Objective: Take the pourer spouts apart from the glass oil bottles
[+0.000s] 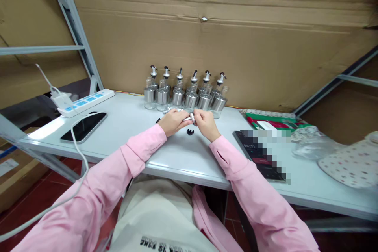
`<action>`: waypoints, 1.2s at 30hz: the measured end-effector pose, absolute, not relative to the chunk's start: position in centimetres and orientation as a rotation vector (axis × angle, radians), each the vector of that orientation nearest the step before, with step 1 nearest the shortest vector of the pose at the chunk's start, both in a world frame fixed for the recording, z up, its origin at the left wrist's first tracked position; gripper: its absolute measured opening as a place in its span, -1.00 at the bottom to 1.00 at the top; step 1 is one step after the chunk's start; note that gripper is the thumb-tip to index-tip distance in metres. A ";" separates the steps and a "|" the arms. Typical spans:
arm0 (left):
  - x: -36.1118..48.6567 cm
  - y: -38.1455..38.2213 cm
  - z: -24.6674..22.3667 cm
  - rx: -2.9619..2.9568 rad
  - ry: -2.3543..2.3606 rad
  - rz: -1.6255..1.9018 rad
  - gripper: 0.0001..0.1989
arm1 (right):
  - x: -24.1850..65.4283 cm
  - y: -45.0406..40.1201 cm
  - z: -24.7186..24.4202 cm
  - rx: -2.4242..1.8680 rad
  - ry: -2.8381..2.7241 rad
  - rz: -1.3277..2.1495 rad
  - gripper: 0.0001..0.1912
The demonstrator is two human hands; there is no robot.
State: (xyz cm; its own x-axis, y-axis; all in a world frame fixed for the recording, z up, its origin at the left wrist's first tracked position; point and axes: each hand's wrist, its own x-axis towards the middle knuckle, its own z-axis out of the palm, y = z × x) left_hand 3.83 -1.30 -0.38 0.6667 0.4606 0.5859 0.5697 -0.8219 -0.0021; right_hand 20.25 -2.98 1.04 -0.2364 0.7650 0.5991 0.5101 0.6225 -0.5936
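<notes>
My left hand (173, 122) and my right hand (206, 123) meet above the white table, both closed on a small silver pourer spout (192, 118). Fingers cover much of it. Just below them on the tabletop lie small black pieces (190, 131), and another black bit (158, 120) shows beside my left hand. Behind my hands stands a front row of glass bottles with steel sleeves and open necks, such as this bottle (177, 97). The back row's bottles carry silver pourers with black tips, like this pourer (153, 70). Whitish-silver parts (174, 109) are partly hidden behind my left hand.
At left are a power strip (88, 102) with a white cable and a dark phone (84, 127). To the right lie a tablet-like screen (260, 155), a green and red packet (270, 122), clear plastic and a spotted cloth item (351, 163). Cardboard (206, 47) walls the back.
</notes>
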 end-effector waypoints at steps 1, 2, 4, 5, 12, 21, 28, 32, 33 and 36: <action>3.9 -1.4 -0.3 -2.700 -0.835 -0.905 -0.50 | 20.2 -2.9 1.0 -0.994 -1.883 0.370 -0.63; 3.9 -1.5 -0.2 -2.696 -0.836 -0.954 -0.48 | 20.1 -2.9 0.9 -0.980 -1.857 0.398 -0.61; 4.0 -1.7 0.0 -2.686 -0.876 -1.088 -0.45 | 19.8 -2.8 0.7 -0.972 -1.800 0.445 -0.56; 4.0 -1.8 0.1 -2.683 -0.910 -1.162 -0.46 | 19.7 -2.8 0.6 -0.978 -1.772 0.465 -0.53; 3.8 -1.7 0.2 -2.580 -1.060 -1.273 -0.45 | 19.3 -2.5 0.1 -0.971 -1.648 0.542 -0.49; 3.4 -1.4 0.2 -2.668 -0.998 -1.286 -0.50 | 17.7 -2.1 0.7 -0.864 -1.411 1.057 -0.64; 2.8 -1.2 0.1 -2.684 -0.946 -1.391 -0.52 | 16.2 -1.9 2.5 -0.955 -1.132 1.501 -0.60; 2.1 -0.8 0.0 -2.694 -0.844 -1.271 -0.51 | 16.9 -2.0 2.6 -1.015 -1.252 1.678 -0.61; 2.0 -0.8 0.1 -2.688 -0.832 -1.228 -0.52 | 17.1 -2.0 2.6 -1.035 -1.271 1.741 -0.60; 1.9 -0.8 0.1 -2.634 -0.803 -1.114 -0.53 | 17.8 -1.9 2.6 -1.088 -1.331 1.929 -0.53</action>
